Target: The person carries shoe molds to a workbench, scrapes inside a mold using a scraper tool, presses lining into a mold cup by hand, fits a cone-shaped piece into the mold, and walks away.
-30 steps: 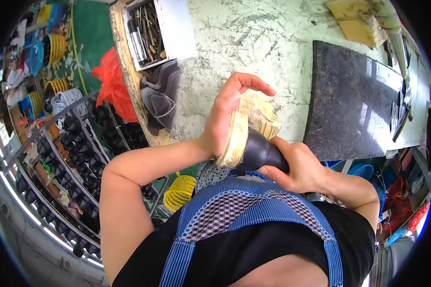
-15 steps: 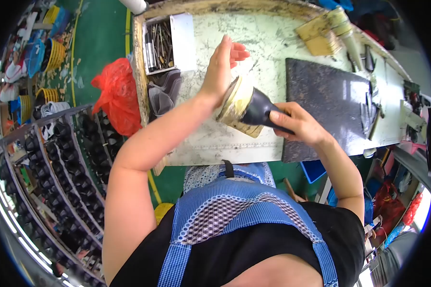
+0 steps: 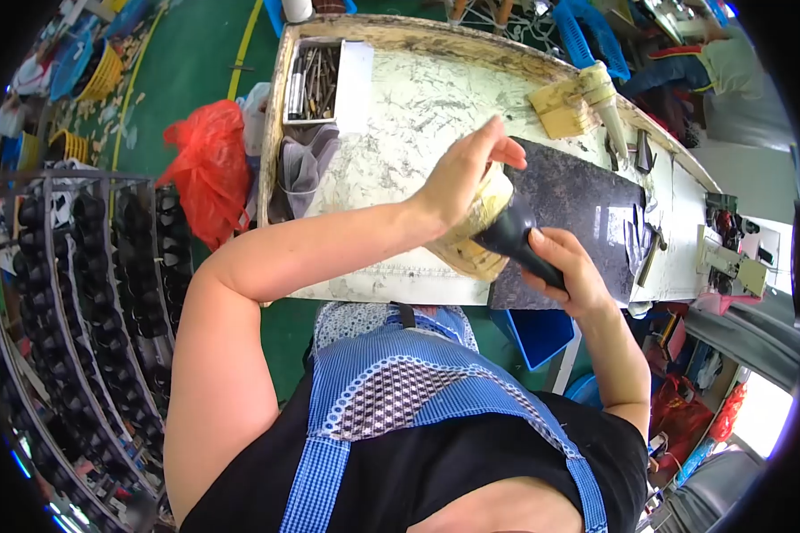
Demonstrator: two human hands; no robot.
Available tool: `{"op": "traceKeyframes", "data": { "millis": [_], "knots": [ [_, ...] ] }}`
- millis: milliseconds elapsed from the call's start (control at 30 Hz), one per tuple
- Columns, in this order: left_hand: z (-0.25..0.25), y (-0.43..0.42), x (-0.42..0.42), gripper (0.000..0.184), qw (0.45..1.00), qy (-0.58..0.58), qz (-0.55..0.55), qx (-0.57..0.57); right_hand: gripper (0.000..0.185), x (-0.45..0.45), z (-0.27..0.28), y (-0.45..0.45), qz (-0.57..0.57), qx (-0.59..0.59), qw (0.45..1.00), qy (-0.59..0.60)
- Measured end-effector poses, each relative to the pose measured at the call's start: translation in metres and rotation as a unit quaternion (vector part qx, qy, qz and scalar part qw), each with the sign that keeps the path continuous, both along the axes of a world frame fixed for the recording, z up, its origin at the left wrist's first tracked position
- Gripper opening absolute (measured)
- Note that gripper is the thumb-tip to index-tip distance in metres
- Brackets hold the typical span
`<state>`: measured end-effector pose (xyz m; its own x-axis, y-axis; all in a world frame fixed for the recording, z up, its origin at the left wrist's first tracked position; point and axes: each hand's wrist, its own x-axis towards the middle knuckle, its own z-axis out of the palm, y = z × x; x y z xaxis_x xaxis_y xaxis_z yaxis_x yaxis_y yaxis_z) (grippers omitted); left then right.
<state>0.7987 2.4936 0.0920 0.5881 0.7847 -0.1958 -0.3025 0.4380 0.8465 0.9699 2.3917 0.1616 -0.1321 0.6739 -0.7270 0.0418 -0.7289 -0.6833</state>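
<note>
Clock as the wearer faces it, twelve straight ahead, the black piece at the centre.

Item: one smooth black piece [image 3: 512, 229], tapered, held above the near part of the pale, scuffed worktable [image 3: 400, 107], its narrow end toward four o'clock.

Item: one yellowish, rough-surfaced block [image 3: 471, 258], against the wide end of the black piece.

Item: right hand [image 3: 573, 271], fingers closed around the narrow end of the black piece, thumb lying along its top.

Item: left hand [image 3: 462, 178], fingers open and slightly bent, gripping nothing, lower palm at the yellowish block; whether it presses I cannot tell.

On the worktable: open box [image 3: 309, 121] of slender tools [image 3: 313, 80], ten o'clock; grey pieces [image 3: 304, 169], between nine and ten; dark slab [image 3: 560, 182], from one round to four, partly behind the hands; yellow slab [image 3: 556, 108] with a pale-headed mallet-like tool [image 3: 599, 91] beside it, one o'clock.

Off the worktable: red bag [image 3: 209, 169], between nine and ten; blue bin [image 3: 540, 330], between five and six; rack [image 3: 107, 182] of dark items, nine; another person [image 3: 729, 67], two o'clock, far back.
</note>
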Motion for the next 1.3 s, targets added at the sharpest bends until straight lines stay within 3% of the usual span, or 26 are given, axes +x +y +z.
{"op": "traceKeyframes", "data": {
  "millis": [67, 167, 200, 267, 300, 467, 600, 700, 733, 800, 833, 900, 1000, 1033, 1067, 1167, 1300],
  "knots": [
    [0.007, -0.016, -0.007, 0.056, 1.000, 0.005, -0.010, -0.005, 0.045, -0.010, 0.012, -0.010, 0.019, -0.016, 1.000, -0.001],
    [0.015, -0.044, -0.022, 0.050, 0.998, 0.000, -0.069, 0.012, 0.046, -0.005, 0.020, -0.016, 0.169, 0.030, 0.981, -0.089],
    [0.021, -0.051, -0.026, 0.051, 0.996, 0.018, -0.052, 0.077, 0.046, -0.003, 0.020, -0.016, 0.165, 0.025, 0.982, -0.084],
    [0.025, -0.061, -0.031, 0.055, 0.972, 0.063, 0.000, 0.226, 0.044, -0.001, 0.025, -0.012, 0.266, 0.202, 0.936, -0.109],
    [0.024, -0.062, -0.033, 0.055, 0.973, 0.065, -0.007, 0.221, 0.043, -0.001, 0.034, -0.004, 0.297, 0.154, 0.936, -0.115],
    [0.014, -0.064, -0.037, 0.056, 0.961, 0.089, 0.010, 0.261, 0.041, 0.004, 0.018, 0.017, 0.347, 0.132, 0.927, -0.062],
    [0.002, -0.050, -0.042, 0.059, 0.975, 0.090, -0.008, 0.205, 0.040, 0.000, -0.009, 0.018, 0.334, 0.150, 0.930, -0.033],
    [-0.010, -0.012, -0.042, 0.064, 0.999, -0.034, -0.031, 0.024, 0.041, -0.010, -0.023, 0.029, 0.243, 0.103, 0.963, -0.051],
    [-0.013, -0.002, -0.044, 0.067, 0.996, -0.087, -0.014, 0.013, 0.043, -0.012, -0.024, 0.037, 0.235, 0.073, 0.968, -0.049],
    [-0.013, 0.019, -0.046, 0.066, 0.977, -0.187, 0.057, -0.091, 0.047, -0.015, -0.029, 0.042, 0.231, 0.150, 0.959, -0.060],
    [-0.019, 0.026, -0.050, 0.066, 0.976, -0.186, 0.055, -0.094, 0.047, -0.013, -0.031, 0.042, 0.229, 0.148, 0.960, -0.060],
    [-0.031, 0.034, -0.060, 0.061, 0.994, 0.012, 0.075, 0.075, 0.050, -0.012, -0.035, 0.042, 0.258, 0.244, 0.931, -0.083],
    [-0.027, 0.017, -0.047, 0.058, 0.997, 0.035, 0.046, 0.057, 0.051, -0.018, -0.020, 0.047, 0.323, 0.223, 0.917, -0.078],
    [-0.015, 0.007, -0.047, 0.059, 0.999, 0.001, 0.043, -0.030, 0.051, -0.019, -0.020, 0.045, 0.326, 0.225, 0.915, -0.074],
    [-0.012, 0.001, -0.048, 0.059, 0.998, 0.003, 0.044, -0.033, 0.051, -0.020, -0.018, 0.043, 0.327, 0.223, 0.916, -0.071],
    [-0.004, -0.019, -0.047, 0.058, 0.992, -0.013, 0.101, -0.072, 0.053, -0.022, -0.012, 0.036, 0.363, 0.251, 0.893, -0.084],
    [0.011, -0.033, -0.044, 0.058, 0.987, -0.037, 0.149, -0.043, 0.051, -0.025, 0.001, 0.034, 0.398, 0.264, 0.874, -0.093]
  ]
}}
